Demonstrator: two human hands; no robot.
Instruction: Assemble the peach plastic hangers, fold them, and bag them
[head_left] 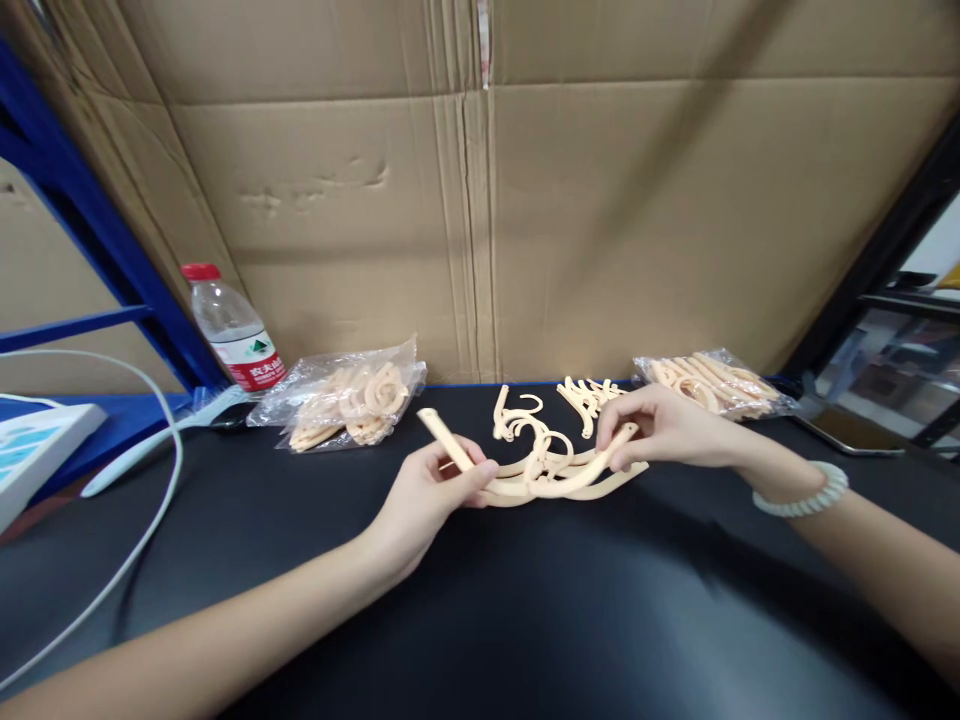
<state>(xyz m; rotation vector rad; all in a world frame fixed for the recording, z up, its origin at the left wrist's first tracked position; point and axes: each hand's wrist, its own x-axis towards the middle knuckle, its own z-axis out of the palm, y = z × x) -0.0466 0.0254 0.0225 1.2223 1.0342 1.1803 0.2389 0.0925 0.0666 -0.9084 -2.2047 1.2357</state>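
Note:
A beige plastic clothes hanger (553, 489) is held between both hands just above the black tabletop, its slim arms slanting upward at each end. My left hand (442, 480) is closed around the left arm, whose tip sticks out past the fingers. Near the tip of the right arm, my right hand (652, 430) pinches it between thumb and fingers. Behind and below lie more beige hangers with curved hooks (556, 450), partly covered by the held one. How the held pieces join at the middle is too small to tell.
Loose hooks (517, 412) and a pile of short beige pieces (585, 400) lie farther back. Clear bags of beige parts stand left (352, 400) and right (709, 383). A water bottle (236, 335), a white cable (176, 450) and a blue frame (82, 190) are at left; cardboard (337, 220) walls the back.

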